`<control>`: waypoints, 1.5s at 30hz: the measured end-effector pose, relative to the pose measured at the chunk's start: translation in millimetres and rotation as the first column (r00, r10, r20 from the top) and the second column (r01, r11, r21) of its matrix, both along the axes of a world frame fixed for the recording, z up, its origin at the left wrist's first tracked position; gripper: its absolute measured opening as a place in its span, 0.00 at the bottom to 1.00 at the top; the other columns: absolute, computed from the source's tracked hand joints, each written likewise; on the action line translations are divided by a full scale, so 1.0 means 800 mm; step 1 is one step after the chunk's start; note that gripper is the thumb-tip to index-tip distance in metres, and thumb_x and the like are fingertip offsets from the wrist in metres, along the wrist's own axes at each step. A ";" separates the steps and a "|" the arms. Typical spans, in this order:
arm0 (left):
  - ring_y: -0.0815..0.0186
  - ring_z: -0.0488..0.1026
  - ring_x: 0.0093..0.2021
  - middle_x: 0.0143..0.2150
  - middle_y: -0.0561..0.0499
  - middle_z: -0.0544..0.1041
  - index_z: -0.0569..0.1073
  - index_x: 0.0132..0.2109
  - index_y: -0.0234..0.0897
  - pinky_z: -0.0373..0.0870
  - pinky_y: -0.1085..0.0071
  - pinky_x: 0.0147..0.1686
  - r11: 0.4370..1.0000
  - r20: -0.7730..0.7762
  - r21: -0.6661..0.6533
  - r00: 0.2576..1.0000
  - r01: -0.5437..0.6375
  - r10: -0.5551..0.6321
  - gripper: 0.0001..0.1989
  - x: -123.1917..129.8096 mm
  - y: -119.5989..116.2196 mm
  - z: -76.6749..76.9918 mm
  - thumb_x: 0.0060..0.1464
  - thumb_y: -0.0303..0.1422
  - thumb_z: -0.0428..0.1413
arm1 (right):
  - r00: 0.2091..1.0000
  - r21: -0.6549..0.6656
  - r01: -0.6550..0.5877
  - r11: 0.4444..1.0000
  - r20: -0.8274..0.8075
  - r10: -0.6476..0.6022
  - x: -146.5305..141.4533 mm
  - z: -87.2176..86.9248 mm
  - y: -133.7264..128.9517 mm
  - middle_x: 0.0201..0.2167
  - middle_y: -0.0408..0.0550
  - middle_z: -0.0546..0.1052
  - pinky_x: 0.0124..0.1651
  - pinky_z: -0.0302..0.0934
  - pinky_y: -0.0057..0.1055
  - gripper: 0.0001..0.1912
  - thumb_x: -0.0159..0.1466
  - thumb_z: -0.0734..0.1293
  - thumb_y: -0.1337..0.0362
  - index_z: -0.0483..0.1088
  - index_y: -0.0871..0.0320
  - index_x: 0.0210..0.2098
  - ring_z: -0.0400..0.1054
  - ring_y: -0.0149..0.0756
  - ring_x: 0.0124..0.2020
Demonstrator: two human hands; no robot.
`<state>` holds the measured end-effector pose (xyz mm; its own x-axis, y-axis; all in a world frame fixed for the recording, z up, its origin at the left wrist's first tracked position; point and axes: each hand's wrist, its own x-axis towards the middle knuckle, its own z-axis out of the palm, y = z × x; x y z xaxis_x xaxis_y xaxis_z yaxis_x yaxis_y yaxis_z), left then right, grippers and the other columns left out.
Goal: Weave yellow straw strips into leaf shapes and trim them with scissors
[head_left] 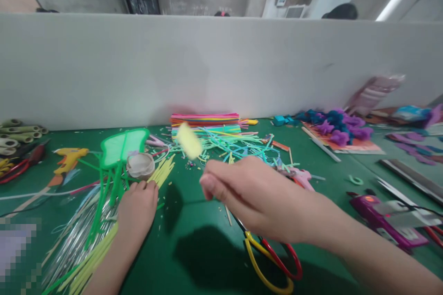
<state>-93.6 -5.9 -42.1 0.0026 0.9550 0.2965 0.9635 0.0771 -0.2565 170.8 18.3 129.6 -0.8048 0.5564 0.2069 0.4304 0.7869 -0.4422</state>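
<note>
My left hand [138, 205] lies with curled fingers over a bundle of yellow pipe cleaners [163, 171], which stick out past the knuckles and run back under the forearm. Closed in a pinch, my right hand [238, 189] is raised above the table. Just beyond its fingertips a fuzzy yellow piece [189, 142] hangs in the air, blurred by motion; the grip on it is partly hidden. Under my right wrist lie scissors [270, 258] with red and yellow handles. Beside my left hand are a roll of tape [140, 165] and a green fuzzy framed shape [124, 146].
A yellow glue gun [71, 159] lies at left. Colourful pipe cleaners [206, 120] are stacked against the white partition [207, 64]. Purple and blue fuzzy flowers [341, 126] sit at back right, with a purple device [387, 223] nearer. Silvery strands [78, 221] lie at left.
</note>
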 end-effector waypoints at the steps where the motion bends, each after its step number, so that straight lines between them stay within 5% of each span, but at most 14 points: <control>1: 0.53 0.71 0.37 0.32 0.42 0.75 0.74 0.37 0.34 0.62 0.64 0.35 1.000 0.009 -0.005 1.000 -0.001 0.001 0.15 -0.002 0.000 0.000 0.63 0.31 0.44 | 0.997 0.061 -0.022 0.998 0.078 0.017 -0.002 -0.007 -0.004 0.18 0.41 0.66 0.22 0.44 0.32 0.16 0.71 0.52 0.60 0.64 0.55 0.31 0.54 0.32 0.17; 4: 0.54 0.72 0.37 0.33 0.43 0.75 0.74 0.37 0.35 0.62 0.65 0.35 1.000 0.045 -0.016 0.999 -0.015 0.016 0.15 -0.005 0.001 0.001 0.63 0.33 0.43 | 0.964 0.095 -0.225 0.970 0.167 0.207 0.001 -0.047 -0.026 0.25 0.45 0.74 0.30 0.54 0.33 0.11 0.68 0.57 0.59 0.66 0.53 0.31 0.63 0.35 0.25; 8: 0.54 0.72 0.38 0.34 0.44 0.75 0.72 0.38 0.35 0.62 0.65 0.35 1.000 0.081 -0.021 0.996 -0.023 0.025 0.15 -0.004 0.004 0.000 0.63 0.38 0.45 | 0.948 0.158 -0.296 0.942 0.166 0.270 0.033 -0.134 -0.065 0.23 0.44 0.74 0.45 0.60 0.35 0.10 0.67 0.61 0.63 0.69 0.52 0.30 0.66 0.36 0.31; 11: 0.55 0.71 0.37 0.33 0.45 0.74 0.70 0.36 0.36 0.62 0.65 0.36 0.998 0.159 -0.049 0.987 -0.027 0.035 0.13 -0.001 0.008 -0.003 0.62 0.38 0.47 | 0.984 0.092 -0.176 0.980 0.042 0.173 0.066 -0.192 -0.091 0.26 0.45 0.74 0.60 0.55 0.37 0.13 0.68 0.59 0.63 0.69 0.53 0.28 0.68 0.35 0.35; 13: 0.56 0.70 0.36 0.31 0.46 0.74 0.68 0.33 0.37 0.61 0.66 0.34 0.997 0.251 -0.072 0.966 -0.036 0.053 0.12 -0.001 0.011 -0.005 0.61 0.37 0.48 | 0.995 -0.004 -0.096 0.995 0.018 0.096 0.086 -0.208 -0.101 0.31 0.45 0.75 0.62 0.54 0.35 0.13 0.69 0.58 0.62 0.69 0.53 0.30 0.69 0.33 0.40; 15: 0.57 0.70 0.35 0.29 0.48 0.73 0.66 0.31 0.39 0.60 0.67 0.33 0.997 0.339 -0.070 0.939 -0.037 0.058 0.12 -0.002 0.012 -0.006 0.61 0.39 0.49 | 0.996 -0.084 -0.092 0.992 0.014 0.093 0.104 -0.204 -0.102 0.33 0.46 0.76 0.55 0.61 0.33 0.10 0.68 0.59 0.61 0.70 0.52 0.33 0.68 0.36 0.46; 17: 0.58 0.69 0.34 0.28 0.49 0.72 0.64 0.29 0.40 0.59 0.68 0.32 0.999 0.398 -0.040 0.917 -0.018 0.033 0.14 -0.001 0.013 -0.005 0.61 0.42 0.48 | 0.994 -0.190 0.103 0.976 0.042 -0.096 0.118 -0.190 -0.093 0.39 0.47 0.76 0.47 0.65 0.30 0.10 0.68 0.58 0.63 0.71 0.53 0.40 0.69 0.35 0.43; 20: 0.59 0.68 0.32 0.26 0.51 0.69 0.61 0.27 0.41 0.58 0.68 0.32 1.000 0.430 0.001 0.903 0.010 -0.010 0.18 0.003 0.012 0.000 0.61 0.45 0.47 | 0.901 -0.242 0.427 0.871 0.032 -0.432 0.131 -0.175 -0.066 0.43 0.51 0.75 0.48 0.65 0.33 0.13 0.69 0.56 0.60 0.70 0.55 0.44 0.70 0.37 0.44; 23: 0.58 0.68 0.33 0.27 0.51 0.69 0.62 0.26 0.41 0.59 0.67 0.33 0.999 0.452 0.021 0.891 0.041 -0.046 0.20 0.009 0.010 0.003 0.62 0.46 0.45 | 0.804 -0.298 0.583 0.755 0.083 -0.588 0.129 -0.175 -0.032 0.38 0.49 0.78 0.40 0.65 0.33 0.15 0.68 0.57 0.55 0.71 0.56 0.42 0.72 0.39 0.37; 29: 0.58 0.72 0.38 0.35 0.48 0.75 0.68 0.38 0.39 0.62 0.68 0.38 0.994 0.563 0.032 0.820 0.107 -0.106 0.16 0.012 0.012 0.000 0.65 0.41 0.40 | 0.812 -0.295 0.583 0.757 0.169 -0.559 0.089 -0.187 0.025 0.30 0.49 0.79 0.32 0.56 0.30 0.19 0.67 0.58 0.51 0.73 0.57 0.34 0.72 0.39 0.31; 35: 0.59 0.75 0.38 0.40 0.45 0.78 0.71 0.40 0.39 0.61 0.70 0.34 0.997 0.464 -0.018 0.884 0.081 -0.063 0.16 0.014 0.012 -0.006 0.65 0.40 0.42 | 0.788 -0.258 0.616 0.744 0.210 -0.579 0.047 -0.202 0.047 0.19 0.48 0.73 0.26 0.47 0.29 0.19 0.63 0.62 0.54 0.65 0.57 0.20 0.65 0.35 0.23; 40: 0.59 0.75 0.32 0.33 0.46 0.79 0.73 0.38 0.39 0.58 0.71 0.28 0.998 0.454 -0.053 0.891 0.042 -0.013 0.16 0.016 0.011 0.000 0.63 0.40 0.44 | 0.830 -0.395 0.538 0.745 0.089 -0.551 0.034 -0.191 0.050 0.19 0.42 0.71 0.25 0.51 0.27 0.14 0.66 0.58 0.61 0.59 0.56 0.23 0.64 0.30 0.21; 43: 0.63 0.71 0.25 0.26 0.50 0.76 0.75 0.38 0.39 0.57 0.72 0.26 0.998 0.650 -0.059 0.760 0.018 0.024 0.16 0.018 0.009 0.015 0.61 0.41 0.46 | 0.805 -0.667 0.340 0.663 -0.157 -0.572 0.032 -0.170 0.050 0.18 0.37 0.69 0.20 0.52 0.25 0.15 0.67 0.56 0.55 0.56 0.55 0.27 0.60 0.27 0.14; 45: 0.66 0.67 0.21 0.22 0.53 0.72 0.75 0.39 0.38 0.58 0.73 0.24 0.999 0.838 -0.023 0.546 0.042 -0.003 0.16 0.021 0.006 0.027 0.60 0.43 0.48 | 0.701 -0.766 0.229 0.601 -0.298 -0.648 0.032 -0.157 0.050 0.17 0.35 0.68 0.17 0.52 0.24 0.16 0.65 0.59 0.52 0.56 0.54 0.28 0.59 0.26 0.13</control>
